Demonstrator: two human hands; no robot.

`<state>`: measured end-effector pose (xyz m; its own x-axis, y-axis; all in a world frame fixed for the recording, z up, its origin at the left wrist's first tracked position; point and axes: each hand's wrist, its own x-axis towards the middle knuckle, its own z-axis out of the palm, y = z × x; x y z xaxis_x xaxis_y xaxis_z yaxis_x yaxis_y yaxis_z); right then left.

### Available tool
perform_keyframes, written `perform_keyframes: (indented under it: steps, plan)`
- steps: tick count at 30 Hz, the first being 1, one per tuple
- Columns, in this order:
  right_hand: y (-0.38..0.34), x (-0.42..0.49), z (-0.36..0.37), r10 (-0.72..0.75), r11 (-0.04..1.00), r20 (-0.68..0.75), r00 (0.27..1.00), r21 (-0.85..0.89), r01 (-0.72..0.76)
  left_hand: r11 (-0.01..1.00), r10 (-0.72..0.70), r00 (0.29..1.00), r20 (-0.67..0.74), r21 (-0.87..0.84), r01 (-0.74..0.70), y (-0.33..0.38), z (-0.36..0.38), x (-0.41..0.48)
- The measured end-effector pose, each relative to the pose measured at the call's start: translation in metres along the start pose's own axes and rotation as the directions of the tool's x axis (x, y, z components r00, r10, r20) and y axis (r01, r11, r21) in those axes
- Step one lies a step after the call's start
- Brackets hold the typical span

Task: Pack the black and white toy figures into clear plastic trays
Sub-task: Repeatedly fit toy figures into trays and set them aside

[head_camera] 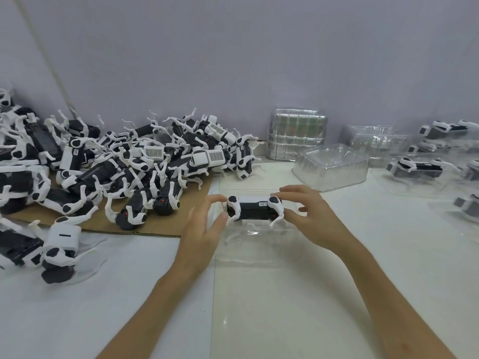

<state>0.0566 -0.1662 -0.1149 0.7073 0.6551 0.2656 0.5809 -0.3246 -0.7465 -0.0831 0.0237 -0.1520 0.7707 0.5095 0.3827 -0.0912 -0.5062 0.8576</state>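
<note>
- Holding one black and white toy figure (pixel 255 209) lengthwise between both hands, over the middle of the white bench (pixel 388 255).
- Pinching the figure's left end with the left hand (pixel 204 229), its fingers (pixel 215 198) curled and clamped on the white leg joint, thumb underneath.
- Gripping the figure's right end with the right hand (pixel 311 216), fingers arched over the top and pressing against the other leg joint, thumb tucked below.
- Hanging directly above a clear plastic tray (pixel 259 257) lying flat on the bench, with the white legs pointing down into it; not possible to tell whether touching the tray or not.
- Lying heaped at the left: a pile of loose figures (pixel 129 164), tangled together, mostly on a sheet of cardboard (pixel 155 224), with one stray figure (pixel 59 244) nearer on the bare bench.
- Standing at the back against the grey wall (pixel 233 60): a stack of empty trays (pixel 296 136), with another empty tray (pixel 331 167) just in front and to its right.
- Sitting along the right edge, well apart from the hands: packed figures (pixel 417 168) resting in clear trays.
</note>
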Motion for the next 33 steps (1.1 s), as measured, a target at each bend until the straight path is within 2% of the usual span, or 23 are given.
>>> perform_keyframes:
  steps: [2,4,6,8,10,13,16,20,26,33]
  plan:
    - [-0.003,0.001,-0.003,0.081,0.981,-0.016,0.997,0.175,-0.077,0.997,-0.021,0.999,-0.041,-0.073,0.018,0.000,0.000,0.001]
    - [-0.002,0.002,-0.005,0.240,0.933,-0.039,0.970,0.286,-0.220,0.990,-0.108,0.990,-0.091,-0.103,0.099,-0.004,-0.001,0.004]
    - [0.004,0.003,-0.006,0.367,0.912,0.025,0.930,0.189,-0.364,0.967,-0.240,0.970,-0.034,-0.097,0.236,-0.008,-0.004,0.006]
    - [0.007,0.003,-0.002,0.419,0.900,0.118,0.901,0.082,-0.429,0.958,-0.270,0.961,0.061,-0.081,0.275,-0.009,-0.004,0.006]
    - [0.004,0.001,0.001,0.368,0.907,0.161,0.916,0.155,-0.392,0.971,-0.189,0.979,0.081,-0.135,0.199,-0.005,-0.003,0.004]
    - [-0.003,-0.001,-0.002,0.233,0.890,0.180,0.956,0.357,-0.284,0.965,-0.093,0.995,0.028,-0.244,0.097,0.001,-0.005,0.006]
    - [-0.006,0.000,-0.002,0.124,0.905,0.140,0.982,0.391,-0.170,0.919,-0.171,0.985,-0.019,-0.364,0.153,0.005,-0.006,0.005]
    - [-0.008,-0.001,0.000,0.058,0.921,0.068,0.996,0.380,-0.080,0.852,-0.270,0.963,-0.008,-0.468,0.235,0.005,-0.006,0.005]
    - [-0.007,-0.001,0.004,-0.002,0.916,-0.013,1.000,0.401,0.007,0.900,-0.228,0.972,-0.050,-0.393,0.191,0.004,-0.007,0.003]
    - [-0.005,-0.002,0.011,-0.052,0.950,-0.271,0.961,0.284,0.131,0.943,-0.177,0.973,-0.146,-0.310,0.125,0.008,-0.003,0.001]
